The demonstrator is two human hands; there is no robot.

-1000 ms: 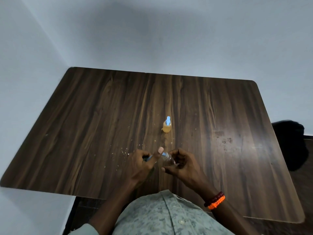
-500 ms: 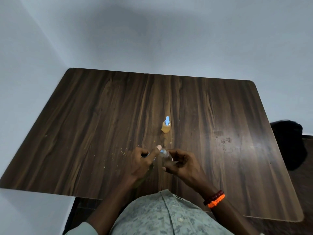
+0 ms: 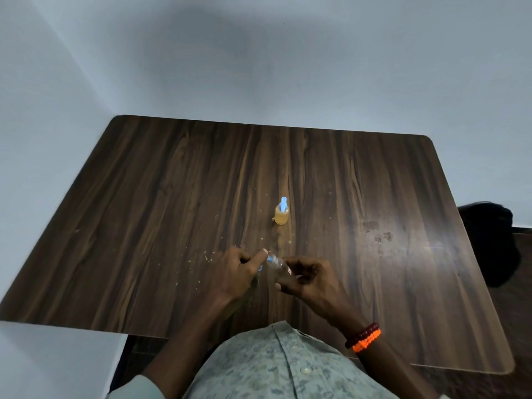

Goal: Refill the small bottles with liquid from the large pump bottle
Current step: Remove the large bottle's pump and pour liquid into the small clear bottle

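No legible text, brand or number. Small red-and-white label on clear small bottle [image 3: 278, 266]: present, too small to read.

Dark wood-grain table [image 3: 172, 211] against pale blue walls [image 3: 259, 67], crumbs [image 3: 207, 257] scattered on top, black bag [image 3: 489, 240] beside right edge.

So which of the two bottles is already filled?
The orange bottle standing alone mid-table, blue-capped. The clear bottle, held tilted between the left hand and right hand, looks empty.
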